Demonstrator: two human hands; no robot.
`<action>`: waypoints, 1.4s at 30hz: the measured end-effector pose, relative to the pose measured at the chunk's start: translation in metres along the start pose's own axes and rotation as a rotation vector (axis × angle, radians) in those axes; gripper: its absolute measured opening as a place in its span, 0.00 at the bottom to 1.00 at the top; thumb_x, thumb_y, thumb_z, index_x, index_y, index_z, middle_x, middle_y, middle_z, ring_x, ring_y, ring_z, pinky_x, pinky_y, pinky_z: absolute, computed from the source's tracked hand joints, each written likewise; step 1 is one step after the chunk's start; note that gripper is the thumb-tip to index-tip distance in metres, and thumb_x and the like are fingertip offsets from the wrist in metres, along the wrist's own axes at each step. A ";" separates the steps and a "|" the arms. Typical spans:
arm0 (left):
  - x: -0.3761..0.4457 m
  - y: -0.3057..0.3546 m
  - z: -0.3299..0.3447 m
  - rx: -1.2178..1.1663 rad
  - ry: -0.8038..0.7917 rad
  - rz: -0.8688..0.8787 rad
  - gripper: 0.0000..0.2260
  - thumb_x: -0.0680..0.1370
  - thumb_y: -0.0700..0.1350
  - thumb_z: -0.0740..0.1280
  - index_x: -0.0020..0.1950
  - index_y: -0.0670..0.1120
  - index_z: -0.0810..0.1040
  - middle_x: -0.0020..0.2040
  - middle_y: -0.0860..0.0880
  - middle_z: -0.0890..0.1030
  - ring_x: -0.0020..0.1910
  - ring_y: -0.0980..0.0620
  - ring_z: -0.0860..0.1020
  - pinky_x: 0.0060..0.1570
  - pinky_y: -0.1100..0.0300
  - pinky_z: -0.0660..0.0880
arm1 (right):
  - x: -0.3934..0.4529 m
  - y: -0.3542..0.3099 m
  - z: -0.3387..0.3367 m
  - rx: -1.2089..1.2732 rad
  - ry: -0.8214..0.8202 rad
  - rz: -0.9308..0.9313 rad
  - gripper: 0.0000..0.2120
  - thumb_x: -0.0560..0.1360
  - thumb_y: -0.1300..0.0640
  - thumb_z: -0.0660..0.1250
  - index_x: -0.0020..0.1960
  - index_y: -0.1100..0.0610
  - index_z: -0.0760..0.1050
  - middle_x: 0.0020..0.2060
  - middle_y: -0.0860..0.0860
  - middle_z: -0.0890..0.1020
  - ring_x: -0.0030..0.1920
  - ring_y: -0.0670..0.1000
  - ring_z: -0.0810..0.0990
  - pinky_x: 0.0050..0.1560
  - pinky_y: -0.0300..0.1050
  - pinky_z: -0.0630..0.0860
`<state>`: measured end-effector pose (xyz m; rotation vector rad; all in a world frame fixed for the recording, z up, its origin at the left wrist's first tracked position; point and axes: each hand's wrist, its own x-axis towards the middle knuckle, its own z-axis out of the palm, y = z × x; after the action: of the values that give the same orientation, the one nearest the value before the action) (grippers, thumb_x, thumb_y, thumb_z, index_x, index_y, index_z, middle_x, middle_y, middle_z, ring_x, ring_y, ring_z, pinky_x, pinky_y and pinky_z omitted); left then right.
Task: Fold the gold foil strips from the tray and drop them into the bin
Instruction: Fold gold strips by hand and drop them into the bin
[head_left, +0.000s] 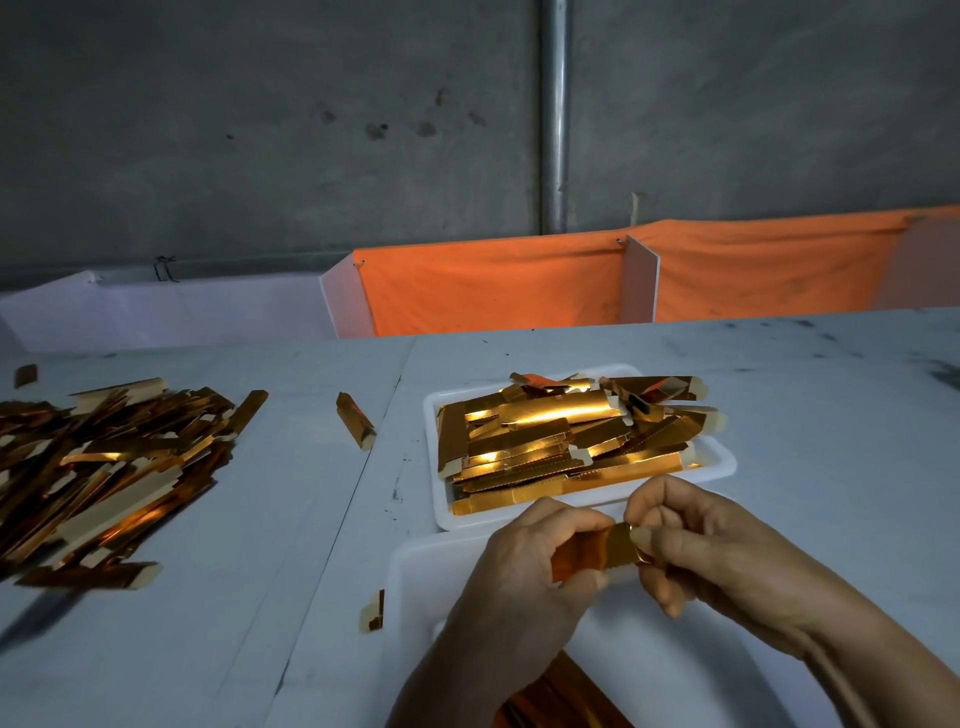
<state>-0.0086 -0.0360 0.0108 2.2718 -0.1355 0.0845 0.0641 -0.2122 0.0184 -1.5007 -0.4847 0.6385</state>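
Head view shows, far left of the tray (719, 462), a loose heap of foil pieces (104, 467) on the bench (831, 395). Just in front of the tray, the left hand (524, 566) and the right hand (696, 551) pinch one gold strip (605, 548) by its ends, above a white bin (415, 582). The crease may go crooked if the fingers slip on the shiny foil, or the strip may fall beside the bin.

Two bare forearms are seen, no sleeves, gloves or watch worn. Left hand (524, 566) and right hand (701, 545) are uncovered; short, unpainted nails are shown.
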 end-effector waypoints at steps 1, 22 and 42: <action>0.000 0.000 0.000 0.000 -0.002 0.002 0.17 0.78 0.51 0.65 0.64 0.63 0.67 0.59 0.65 0.67 0.59 0.60 0.67 0.50 0.71 0.68 | 0.000 0.000 0.000 -0.020 -0.004 0.003 0.09 0.72 0.62 0.67 0.50 0.65 0.71 0.27 0.58 0.76 0.26 0.52 0.76 0.28 0.40 0.74; 0.000 -0.007 0.004 0.167 0.080 0.155 0.20 0.80 0.49 0.61 0.72 0.58 0.65 0.64 0.62 0.66 0.61 0.64 0.63 0.57 0.71 0.66 | -0.003 0.000 0.001 -0.238 0.010 -0.069 0.03 0.79 0.66 0.61 0.51 0.62 0.73 0.28 0.56 0.78 0.29 0.51 0.77 0.33 0.38 0.75; -0.004 0.002 -0.001 0.004 0.031 0.197 0.19 0.81 0.49 0.60 0.72 0.55 0.66 0.61 0.61 0.69 0.60 0.65 0.66 0.54 0.74 0.67 | -0.003 0.000 -0.003 0.159 -0.081 -0.114 0.12 0.71 0.53 0.74 0.48 0.61 0.78 0.24 0.52 0.69 0.21 0.46 0.64 0.24 0.36 0.66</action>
<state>-0.0126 -0.0367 0.0123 2.2547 -0.3431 0.2232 0.0636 -0.2164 0.0185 -1.2913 -0.5649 0.6350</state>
